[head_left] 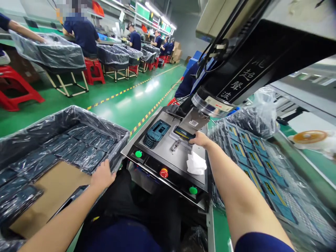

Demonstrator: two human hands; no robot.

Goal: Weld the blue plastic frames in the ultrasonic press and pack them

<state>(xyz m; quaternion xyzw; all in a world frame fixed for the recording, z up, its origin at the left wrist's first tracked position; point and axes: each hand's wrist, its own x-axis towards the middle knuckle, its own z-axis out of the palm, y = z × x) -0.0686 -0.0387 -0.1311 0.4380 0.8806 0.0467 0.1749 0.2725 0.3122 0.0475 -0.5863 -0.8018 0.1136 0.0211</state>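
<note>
My right hand [200, 139] pinches the near end of a dark teal plastic cover with a yellow strip [183, 133]. This cover sits at the fixture on the steel plate, beneath the metal horn [195, 120] of an ultrasonic welding press [236, 77]. Left of it, a teal battery-like plastic housing [156, 133] lies on the plate. A crumpled white cloth or paper [196, 163] is near my right wrist. My left hand [103, 175] rests by the inner edge of a plastic-lined bin [120, 140], its fingers apart and nothing visible in them.
Two green buttons [193, 190] and a red emergency stop [164, 173] line the press front. Bagged dark parts [68, 143] and cardboard [60, 182] lie in the bin. Trays of yellow-striped covers [252, 154] stand right. People sit beyond the green floor [118, 101].
</note>
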